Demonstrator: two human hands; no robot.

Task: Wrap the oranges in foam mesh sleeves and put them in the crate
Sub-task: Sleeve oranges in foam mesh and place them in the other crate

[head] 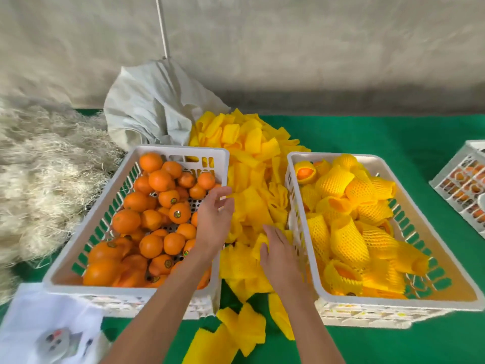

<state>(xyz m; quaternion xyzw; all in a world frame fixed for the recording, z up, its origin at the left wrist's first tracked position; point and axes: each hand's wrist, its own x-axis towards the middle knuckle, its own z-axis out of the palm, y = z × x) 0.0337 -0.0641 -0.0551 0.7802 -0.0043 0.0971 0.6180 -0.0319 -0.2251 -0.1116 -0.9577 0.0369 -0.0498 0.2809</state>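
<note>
I see two white crates on the green table [393,132]. The left crate [78,240] holds bare oranges [157,203], many with small stickers. The right crate [301,248] holds wrapped oranges [346,240], each in a yellow foam mesh sleeve, some with orange skin showing at the open end. Between the crates runs a heap of loose sleeves [252,164], from the far side of the table down to the near edge, where a few lie flat.

My left hand [214,219] hovers over the right rim of the left crate, fingers loose and spread, holding nothing. My right hand [279,256] lies palm down on the sleeve heap just beside the right crate's left wall; its fingertips sink into the yellow foam, and I cannot tell whether they pinch a sleeve or only touch it.

A crumpled grey sack [149,109] sits at the far end of the heap. Pale straw-like fibre [44,166] is piled at the far left. A third crate [464,185] shows partly at the right edge. White cloth [49,316] lies at the near left corner.
</note>
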